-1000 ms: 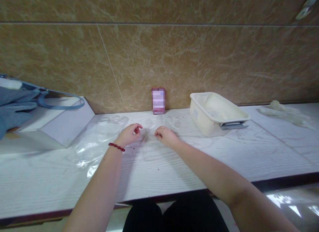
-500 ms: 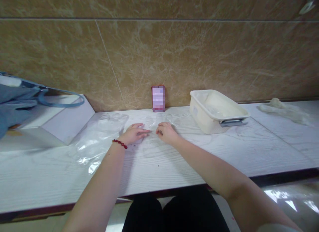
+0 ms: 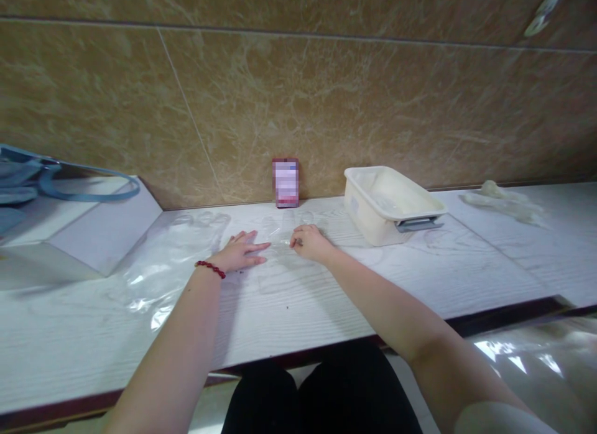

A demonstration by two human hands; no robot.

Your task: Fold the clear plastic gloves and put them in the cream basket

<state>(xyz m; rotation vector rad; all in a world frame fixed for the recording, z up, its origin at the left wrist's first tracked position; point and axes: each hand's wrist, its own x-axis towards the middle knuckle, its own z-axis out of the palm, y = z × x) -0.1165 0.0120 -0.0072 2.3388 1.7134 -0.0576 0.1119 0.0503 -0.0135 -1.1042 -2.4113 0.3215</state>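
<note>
A thin, clear plastic glove [image 3: 284, 266] lies flat on the white wood-grain table, its finger shapes pointing towards the wall. My left hand [image 3: 239, 252], with a red bead bracelet at the wrist, rests on its left side, fingers spread. At the glove's middle, my right hand [image 3: 308, 242] has its thumb and fingertips pinched together on the clear film; a small shiny crease shows between the hands. Left of my left hand, more clear plastic gloves [image 3: 175, 253] lie spread out, with light glinting off them.
Against the brown marble wall leans a phone [image 3: 286, 183]. A cream plastic bin [image 3: 373, 219] with a grey handle stands right of my hands. Farther right is a crumpled translucent plastic bundle [image 3: 504, 201]. At left, a white box [image 3: 100, 238] has a blue strap [image 3: 88, 196] over it.
My left hand has flattened, with its fingers spread wider and slightly farther from the right. My right fingertips now pinch the film, where a shiny crease shows. The view has shifted a little.
</note>
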